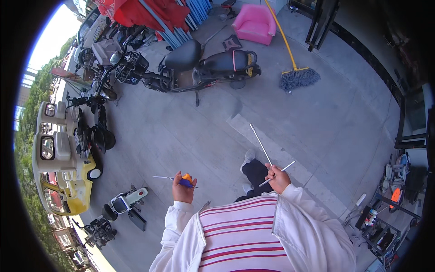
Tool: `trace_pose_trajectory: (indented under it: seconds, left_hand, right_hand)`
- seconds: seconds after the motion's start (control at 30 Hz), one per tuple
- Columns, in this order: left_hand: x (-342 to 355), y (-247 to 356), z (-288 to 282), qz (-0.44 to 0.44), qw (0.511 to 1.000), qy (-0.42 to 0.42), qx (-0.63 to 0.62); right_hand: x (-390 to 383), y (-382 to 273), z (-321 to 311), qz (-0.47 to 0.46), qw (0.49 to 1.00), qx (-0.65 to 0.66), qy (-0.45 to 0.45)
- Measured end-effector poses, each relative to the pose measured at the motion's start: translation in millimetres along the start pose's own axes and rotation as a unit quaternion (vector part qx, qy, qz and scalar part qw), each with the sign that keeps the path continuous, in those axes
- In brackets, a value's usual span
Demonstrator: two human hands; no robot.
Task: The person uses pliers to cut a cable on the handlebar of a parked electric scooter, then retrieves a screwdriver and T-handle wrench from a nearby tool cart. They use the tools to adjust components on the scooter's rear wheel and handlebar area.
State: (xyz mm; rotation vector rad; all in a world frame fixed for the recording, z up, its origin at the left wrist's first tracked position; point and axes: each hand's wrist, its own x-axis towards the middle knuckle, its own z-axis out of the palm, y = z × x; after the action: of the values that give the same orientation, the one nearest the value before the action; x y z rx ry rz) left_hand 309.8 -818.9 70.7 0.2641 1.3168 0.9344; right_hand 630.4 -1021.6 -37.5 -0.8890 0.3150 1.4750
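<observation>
Orange-and-blue screwdriver: grasped by its handle in the closed left grip, slim metal shaft directed to the left. Right grip: closed around a silver T-handle wrench where the long shaft meets the crossbar; the shaft points forward. Both tools are held above the concrete floor. Farther forward: a black scooter, a yellow-handled mop and a pink armchair. Left side: a small white-and-black two-wheeler, then a yellow-and-cream enclosed vehicle

Soft daylight (sky overexposed); edges bend.
</observation>
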Motion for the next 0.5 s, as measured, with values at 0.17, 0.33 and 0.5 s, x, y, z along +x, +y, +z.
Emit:
trace_pose_trajectory:
  seconds: [0.17, 0.33, 0.5]
  left_hand:
    - [127, 4, 113, -0.108, 0.967, -0.043, 0.227]
    - [251, -14, 181, -0.127, 0.870, -0.154, 0.450]
    - [357, -54, 279, -0.234, 0.803, -0.143, 0.529]
  right_hand:
    - [107, -6, 5, -0.052, 0.989, 0.115, 0.079]
    - [239, -13, 17, -0.101, 0.960, 0.204, 0.164]
    - [357, -35, 32, -0.098, 0.946, 0.225, 0.211]
